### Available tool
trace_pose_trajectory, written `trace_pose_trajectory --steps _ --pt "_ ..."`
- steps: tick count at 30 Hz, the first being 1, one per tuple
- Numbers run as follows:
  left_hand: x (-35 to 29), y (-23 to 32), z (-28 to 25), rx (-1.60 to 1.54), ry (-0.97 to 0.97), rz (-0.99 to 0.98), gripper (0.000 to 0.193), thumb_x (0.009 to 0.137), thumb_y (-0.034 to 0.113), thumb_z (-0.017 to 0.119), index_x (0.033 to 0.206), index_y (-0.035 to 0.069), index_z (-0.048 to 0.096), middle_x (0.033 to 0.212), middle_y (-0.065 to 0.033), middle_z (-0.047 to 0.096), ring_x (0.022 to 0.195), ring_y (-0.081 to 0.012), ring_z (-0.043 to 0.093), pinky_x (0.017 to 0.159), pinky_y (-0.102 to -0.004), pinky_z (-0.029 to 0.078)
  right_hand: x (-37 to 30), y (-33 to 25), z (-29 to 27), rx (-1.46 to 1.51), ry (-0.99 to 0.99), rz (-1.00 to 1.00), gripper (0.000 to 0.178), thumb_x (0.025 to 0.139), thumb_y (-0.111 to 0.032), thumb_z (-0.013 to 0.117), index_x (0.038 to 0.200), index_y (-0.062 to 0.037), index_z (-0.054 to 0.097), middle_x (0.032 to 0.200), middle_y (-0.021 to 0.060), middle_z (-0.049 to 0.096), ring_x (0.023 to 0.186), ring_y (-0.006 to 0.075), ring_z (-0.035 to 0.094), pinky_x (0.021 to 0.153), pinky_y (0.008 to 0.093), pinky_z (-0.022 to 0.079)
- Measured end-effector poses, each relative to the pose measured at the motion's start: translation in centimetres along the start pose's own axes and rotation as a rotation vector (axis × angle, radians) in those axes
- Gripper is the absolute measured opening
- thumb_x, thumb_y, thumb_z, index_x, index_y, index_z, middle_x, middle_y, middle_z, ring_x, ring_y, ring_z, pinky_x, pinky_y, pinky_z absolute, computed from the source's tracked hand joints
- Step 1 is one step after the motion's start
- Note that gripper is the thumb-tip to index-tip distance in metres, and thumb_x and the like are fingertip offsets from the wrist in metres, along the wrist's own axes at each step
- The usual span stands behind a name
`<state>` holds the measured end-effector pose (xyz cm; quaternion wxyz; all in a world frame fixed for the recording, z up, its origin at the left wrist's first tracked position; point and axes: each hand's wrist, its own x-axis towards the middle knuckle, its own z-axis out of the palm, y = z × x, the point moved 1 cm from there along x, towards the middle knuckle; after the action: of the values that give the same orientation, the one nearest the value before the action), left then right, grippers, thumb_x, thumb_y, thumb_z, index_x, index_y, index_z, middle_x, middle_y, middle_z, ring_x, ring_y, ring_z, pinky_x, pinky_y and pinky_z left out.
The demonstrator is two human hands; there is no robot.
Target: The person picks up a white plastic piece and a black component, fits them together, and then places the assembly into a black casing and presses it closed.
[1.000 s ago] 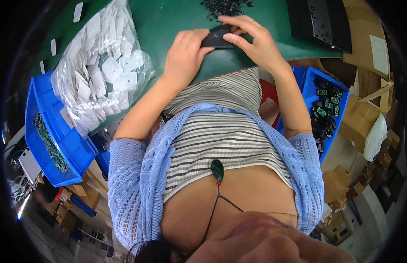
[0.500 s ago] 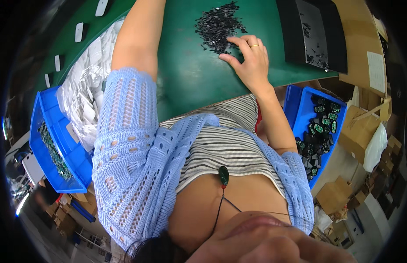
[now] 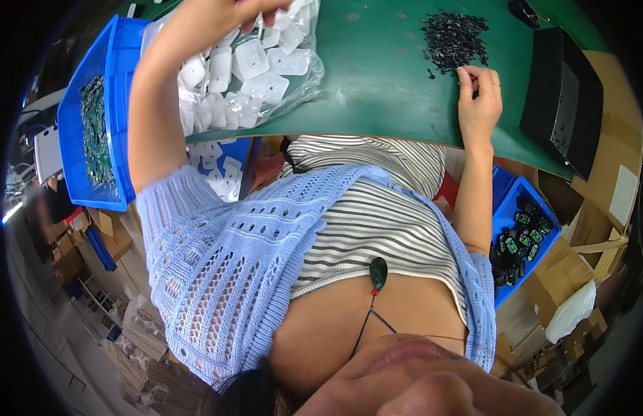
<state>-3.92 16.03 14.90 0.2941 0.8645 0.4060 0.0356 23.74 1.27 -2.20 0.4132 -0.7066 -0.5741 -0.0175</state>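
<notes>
Fingers of the right hand (image 3: 478, 97) pinch at the small black parts pile (image 3: 454, 38) at 1 o'clock for picking; left hand (image 3: 221, 14), grip hidden, reaches into the clear bag of white plastic shells (image 3: 245, 69) at 11.

Left arm raised, elbow bent, left hand (image 3: 217, 15) curled at the top edge — right hand (image 3: 478, 97) forward, fingers pinched together.

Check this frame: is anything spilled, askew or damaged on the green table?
Nothing stands out. The small black parts sit in one loose heap by the right hand, and the white pieces stay inside the clear bag under the left hand.
</notes>
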Motion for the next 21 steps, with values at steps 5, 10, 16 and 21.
trace_pose_trajectory --steps 5,10,16,21 --pt "-4.2 -10.2 7.6 0.426 0.324 0.028 0.036 0.079 0.027 0.063 0.105 0.003 0.06 0.098 -0.013 0.062 0.093 -0.0295 0.055 0.08 -0.0382 0.045 -0.3 0.5 -0.5 -0.024 0.042 0.035 0.007 0.079 -0.014 0.066 0.08 -0.0074 0.063 0.084 0.0027 0.058 0.061 0.0134 0.052 0.056 0.0274 0.044" --pt "-4.5 -10.4 11.0 0.582 0.439 -0.014 0.049 0.073 0.036 0.068 0.107 0.002 0.058 0.096 -0.0152 0.06 0.094 -0.032 0.052 0.081 -0.0389 0.044 0.1 -1.8 -0.8 -0.133 -0.043 0.089 0.023 0.075 -0.024 0.071 0.091 -0.0099 0.064 0.089 0.0038 0.058 0.073 0.0175 0.055 0.065 0.0302 0.047" --pt "-4.2 -10.8 12.2 0.187 0.588 -0.072 0.058 0.067 0.019 0.075 0.117 0.002 0.05 0.107 -0.0177 0.051 0.098 -0.0373 0.046 0.086 -0.0411 0.039 0.1 -0.3 0.5 -0.118 -0.021 -0.059 0.014 0.073 -0.019 0.07 0.081 -0.0093 0.064 0.087 0.0039 0.058 0.083 0.0249 0.055 0.071 0.0343 0.046" --pt "-4.2 -10.4 12.3 -0.393 0.806 -0.106 0.057 0.075 0.001 0.068 0.125 0.0 0.039 0.114 -0.0155 0.045 0.1 -0.0242 0.053 0.081 -0.0339 0.05 0.1 -0.1 0.0 -0.083 0.044 -0.033 0.012 0.075 -0.016 0.068 0.084 -0.0087 0.066 0.084 0.0035 0.059 0.081 0.0225 0.055 0.069 0.0332 0.046"
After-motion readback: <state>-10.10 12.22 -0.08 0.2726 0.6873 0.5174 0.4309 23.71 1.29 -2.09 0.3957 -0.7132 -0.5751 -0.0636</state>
